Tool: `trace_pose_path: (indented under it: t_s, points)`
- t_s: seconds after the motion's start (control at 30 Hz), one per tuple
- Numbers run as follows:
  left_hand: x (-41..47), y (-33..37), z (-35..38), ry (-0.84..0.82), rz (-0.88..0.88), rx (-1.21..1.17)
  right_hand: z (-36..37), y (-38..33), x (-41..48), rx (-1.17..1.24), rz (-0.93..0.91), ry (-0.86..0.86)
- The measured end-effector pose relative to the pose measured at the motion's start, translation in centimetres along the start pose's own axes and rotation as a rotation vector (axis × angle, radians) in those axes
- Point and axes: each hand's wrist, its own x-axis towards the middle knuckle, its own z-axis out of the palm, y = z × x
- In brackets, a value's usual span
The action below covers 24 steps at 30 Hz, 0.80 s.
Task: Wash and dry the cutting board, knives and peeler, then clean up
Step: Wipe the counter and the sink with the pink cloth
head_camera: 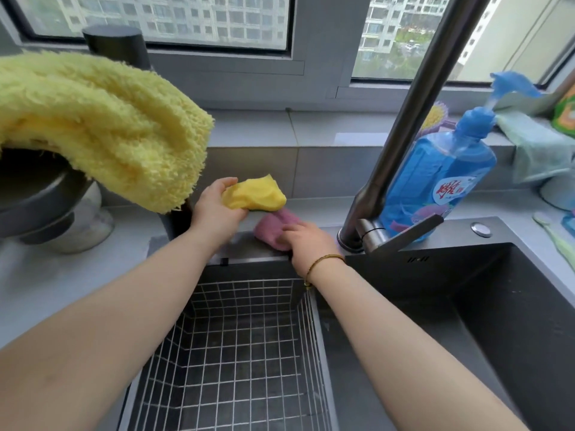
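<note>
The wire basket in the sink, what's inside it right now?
Nothing shows inside the wire basket; only the dark sink floor appears through its grid. Both forearms cover its near corners, so those parts cannot be checked.

Both bare forearms reach up from the lower corners of the frame toward its middle. The left hand (217, 209) sits just left of centre, wrist slightly bent, thumb on top and fingers curled underneath, pinching a yellow sponge (253, 194). The right hand (306, 244) lies just below and to the right of it, palm down, fingers closed over a pink cloth (275, 225). A thin gold bracelet (323, 262) circles the right wrist.
</note>
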Motion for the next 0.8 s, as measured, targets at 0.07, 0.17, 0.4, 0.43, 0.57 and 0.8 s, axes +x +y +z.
trace_pose_path:
  t_s: [0.07,0.17,0.4,0.43,0.57,0.8]
  points:
    - [0.0,-0.3,0.9,-0.052,0.040,0.106,0.1,1.4,-1.4,0.037,0.062,0.101]
    - [0.2,-1.2,2.1,-0.176,0.069,0.337,0.7,2.1,-2.4,0.031,0.123,0.106]
    - [0.3,-3.2,1.6,-0.289,0.140,0.649,2.3,2.7,-5.0,0.029,0.158,0.187]
    - [0.3,-3.2,1.6,-0.301,0.151,0.659,2.4,2.8,-5.2,0.028,0.165,0.187]
    - [-0.3,-3.4,1.3,-0.292,0.187,0.643,2.5,3.2,-6.1,0.047,0.170,0.204]
    - [-7.3,-2.8,2.1,-0.295,0.596,0.515,2.6,3.2,-11.0,0.154,0.292,0.293]
